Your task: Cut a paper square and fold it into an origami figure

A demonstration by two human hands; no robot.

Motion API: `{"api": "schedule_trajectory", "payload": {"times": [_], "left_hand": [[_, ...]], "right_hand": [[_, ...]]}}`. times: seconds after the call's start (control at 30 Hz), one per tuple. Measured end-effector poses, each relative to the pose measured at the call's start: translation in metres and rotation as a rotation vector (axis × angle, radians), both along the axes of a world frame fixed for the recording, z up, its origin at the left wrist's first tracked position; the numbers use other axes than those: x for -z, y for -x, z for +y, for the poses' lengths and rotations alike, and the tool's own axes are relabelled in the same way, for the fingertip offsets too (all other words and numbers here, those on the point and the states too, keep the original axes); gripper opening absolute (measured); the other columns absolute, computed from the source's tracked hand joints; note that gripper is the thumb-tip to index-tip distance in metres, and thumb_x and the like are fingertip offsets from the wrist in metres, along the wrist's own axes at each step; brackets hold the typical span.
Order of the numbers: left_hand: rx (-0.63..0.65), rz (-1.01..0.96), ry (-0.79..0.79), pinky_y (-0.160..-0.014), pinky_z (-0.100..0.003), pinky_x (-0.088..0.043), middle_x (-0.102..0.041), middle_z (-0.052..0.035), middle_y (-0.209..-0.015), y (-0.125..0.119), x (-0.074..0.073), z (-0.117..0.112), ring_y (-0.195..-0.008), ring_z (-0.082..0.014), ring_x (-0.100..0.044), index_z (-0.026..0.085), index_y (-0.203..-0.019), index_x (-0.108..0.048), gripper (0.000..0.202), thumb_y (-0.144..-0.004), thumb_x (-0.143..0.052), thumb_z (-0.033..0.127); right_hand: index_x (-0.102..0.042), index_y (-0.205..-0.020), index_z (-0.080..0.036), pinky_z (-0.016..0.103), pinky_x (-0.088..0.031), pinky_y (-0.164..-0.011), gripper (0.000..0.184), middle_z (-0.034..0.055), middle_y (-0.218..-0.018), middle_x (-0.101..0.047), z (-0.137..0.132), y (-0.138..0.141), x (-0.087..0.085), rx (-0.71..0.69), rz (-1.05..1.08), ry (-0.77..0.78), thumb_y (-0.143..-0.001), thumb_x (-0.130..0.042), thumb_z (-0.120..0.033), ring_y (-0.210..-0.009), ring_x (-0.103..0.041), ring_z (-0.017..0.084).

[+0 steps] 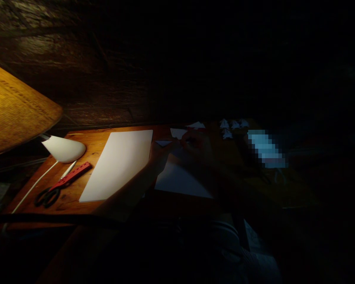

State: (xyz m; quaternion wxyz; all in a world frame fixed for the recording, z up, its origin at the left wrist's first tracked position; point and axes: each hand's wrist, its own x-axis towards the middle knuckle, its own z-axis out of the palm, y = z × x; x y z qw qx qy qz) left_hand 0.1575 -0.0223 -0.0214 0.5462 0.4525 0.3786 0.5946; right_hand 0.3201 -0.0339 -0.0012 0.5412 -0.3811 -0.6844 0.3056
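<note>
My left hand (pixel 160 154) is closed on a small folded piece of paper (pixel 163 143), whose pale triangular face shows. Close beside it, my right hand (pixel 197 142) has its fingers pinched together; shadow hides what they may hold. Both hands are over a white sheet (pixel 182 181) lying on the wooden table, half in shadow. Just beyond the fingers is a pale paper piece (pixel 177 133), and farther back lies another paper piece (pixel 197 125).
Left of my hands lies a large stack of white paper (pixel 118 165). Black-handled scissors (pixel 49 196) touch a red perforated strip (pixel 75 174) near a lamp base (pixel 66 150). Several small folded paper shapes (pixel 227 134) stand at the back right, near a glowing, pixelated screen (pixel 266 148).
</note>
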Motion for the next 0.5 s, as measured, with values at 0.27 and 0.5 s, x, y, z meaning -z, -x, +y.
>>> {"api": "schedule_trajectory", "payload": {"times": [0.27, 0.5], "left_hand": [[-0.091, -0.124, -0.002, -0.065, -0.023, -0.049, -0.06, 0.0031, -0.061, 0.009, -0.005, 0.008, -0.063, -0.0095, -0.06, 0.018, -0.056, -0.06, 0.027, -0.065, -0.086, 0.023], [-0.064, -0.216, 0.003, -0.063, -0.022, -0.047, -0.061, 0.0029, -0.065, 0.012, -0.006, 0.007, -0.064, -0.0092, -0.058, 0.019, -0.057, -0.06, 0.023, -0.066, -0.081, 0.016]], "right_hand": [[-0.06, -0.067, -0.019, 0.027, -0.041, -0.061, 0.014, 0.0003, -0.066, -0.057, 0.004, -0.005, -0.007, 0.007, 0.134, 0.083, -0.074, -0.061, -0.031, -0.064, -0.052, 0.014], [-0.06, -0.065, -0.019, 0.026, -0.042, -0.06, 0.016, 0.0004, -0.067, -0.058, 0.008, -0.004, 0.001, -0.05, 0.173, 0.254, -0.071, -0.066, -0.032, -0.065, -0.053, 0.014]]}}
